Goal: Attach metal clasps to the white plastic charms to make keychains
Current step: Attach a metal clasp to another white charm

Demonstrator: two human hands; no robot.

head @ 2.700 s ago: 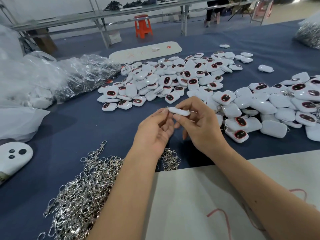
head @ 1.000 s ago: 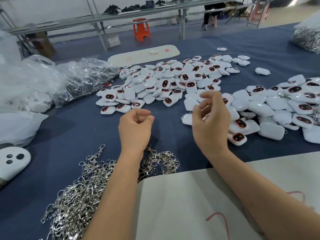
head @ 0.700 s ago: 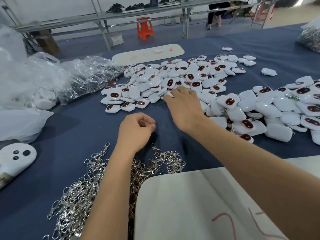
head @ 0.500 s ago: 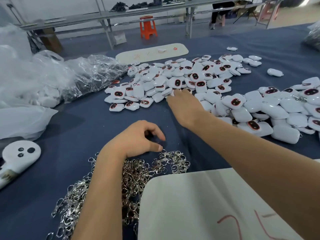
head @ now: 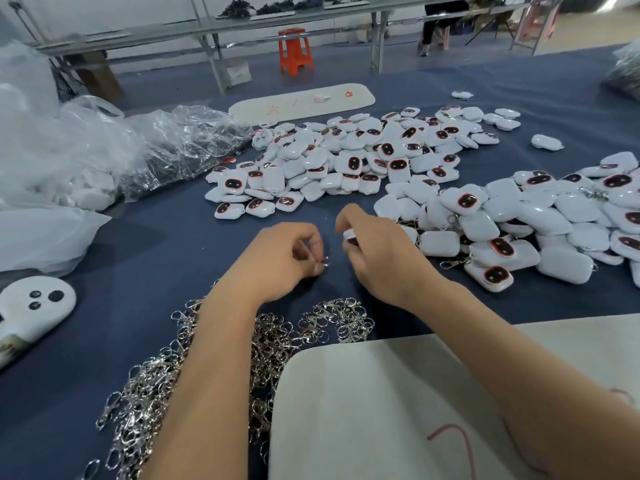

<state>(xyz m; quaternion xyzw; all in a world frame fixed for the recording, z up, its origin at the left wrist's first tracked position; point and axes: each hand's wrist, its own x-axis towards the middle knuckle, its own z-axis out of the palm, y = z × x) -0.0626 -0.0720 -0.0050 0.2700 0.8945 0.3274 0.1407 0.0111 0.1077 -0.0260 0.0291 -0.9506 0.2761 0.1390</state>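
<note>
My left hand (head: 277, 261) hovers over the blue cloth with its fingertips pinched on a small metal clasp (head: 323, 261). A hand's width to the right, my right hand (head: 379, 258) is curled around a white plastic charm (head: 349, 234), of which only one end shows. A heap of silver clasps (head: 145, 386) lies under my left forearm. Loose white charms with dark oval faces (head: 346, 157) are spread across the middle of the table. A second pile of charms (head: 540, 223), some with clasps on them, lies to the right.
A white board (head: 398, 410) with red marks lies at the near edge. Clear plastic bags (head: 104, 150) of parts are bunched at the left. A large white plastic piece with three dark holes (head: 33, 306) sits at the far left. A long white board (head: 301, 102) lies beyond the charms.
My right hand reached into the loose charm pile and came back holding one charm. My left hand dipped to the clasp heap and rose pinching a clasp. The hands are now close together.
</note>
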